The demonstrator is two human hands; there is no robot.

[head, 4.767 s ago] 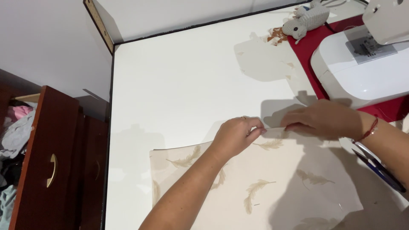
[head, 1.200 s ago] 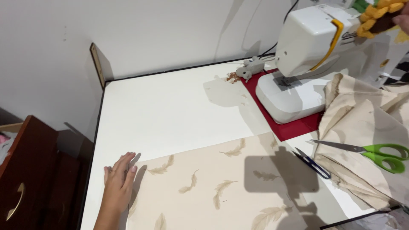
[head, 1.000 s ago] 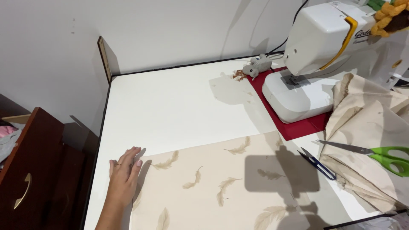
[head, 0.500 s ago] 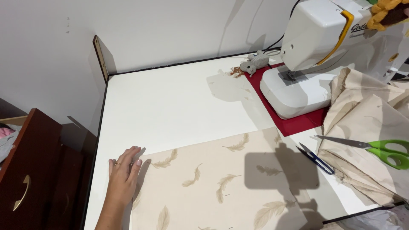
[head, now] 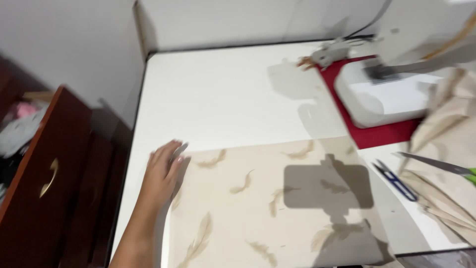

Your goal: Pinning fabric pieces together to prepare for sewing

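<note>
- The left hand (head: 161,173) lies flat, its grip released, on the edge of the feather cloth (head: 267,203).
- The cloth lies on the white surface (head: 223,99).
- No right hand shows.

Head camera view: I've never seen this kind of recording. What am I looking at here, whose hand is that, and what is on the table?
The picture comes from a camera worn on a person's head, looking down at a white table. No robot is involved; the person works with bare hands. Only the left hand shows, lying flat and open on the left edge of a beige cloth with a feather print. It holds nothing. The right hand is out of the picture. To the right stands a white sewing machine on a red mat. Beside it lie small blue snips, a bunched heap of the same beige cloth, and scissors with a green handle resting on that heap. At the far left is a dark wooden drawer unit. The frame is blurred.
</note>
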